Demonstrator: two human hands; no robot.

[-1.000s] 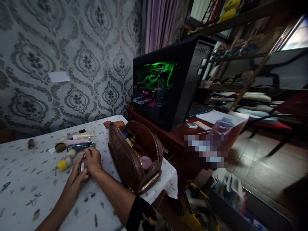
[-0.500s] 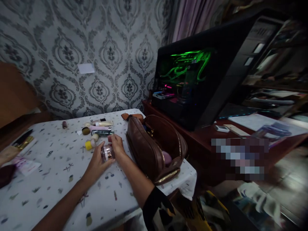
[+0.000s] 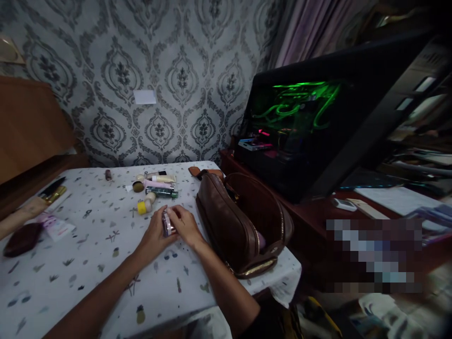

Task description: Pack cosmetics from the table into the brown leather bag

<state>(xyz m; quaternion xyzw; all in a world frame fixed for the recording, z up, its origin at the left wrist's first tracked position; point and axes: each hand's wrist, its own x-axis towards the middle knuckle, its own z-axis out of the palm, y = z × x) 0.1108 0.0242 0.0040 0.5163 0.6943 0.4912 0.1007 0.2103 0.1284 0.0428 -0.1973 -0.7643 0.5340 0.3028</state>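
Observation:
Between both my hands is a small clear jar [image 3: 167, 225] with a shiny pinkish band, held just above the patterned tablecloth. My left hand [image 3: 154, 231] is closed around its left side and underneath. My right hand [image 3: 185, 226] has its fingers bent over the jar's top and right side, partly hiding it. Just beyond my hands lies a yellow-banded small bottle [image 3: 142, 207]. Behind it are a dark green tube [image 3: 160, 192], a pink tube [image 3: 155, 184] and a cream tube [image 3: 165, 179]. A brown leather bag [image 3: 226, 221] stands unzipped beside my right forearm.
A dark red pouch [image 3: 24, 240], a pink-and-white packet [image 3: 58, 227] and a gold tube [image 3: 56, 194] lie at the left. Right of the bag, a black computer case [image 3: 282, 169] with green lights stands on a red-brown desk [image 3: 300, 214]. A patterned wall [image 3: 181, 113] rises behind.
The whole view has swung left, so things appear further right. My right fingers have shifted from beside the jar onto its top, and the jar looks more tilted.

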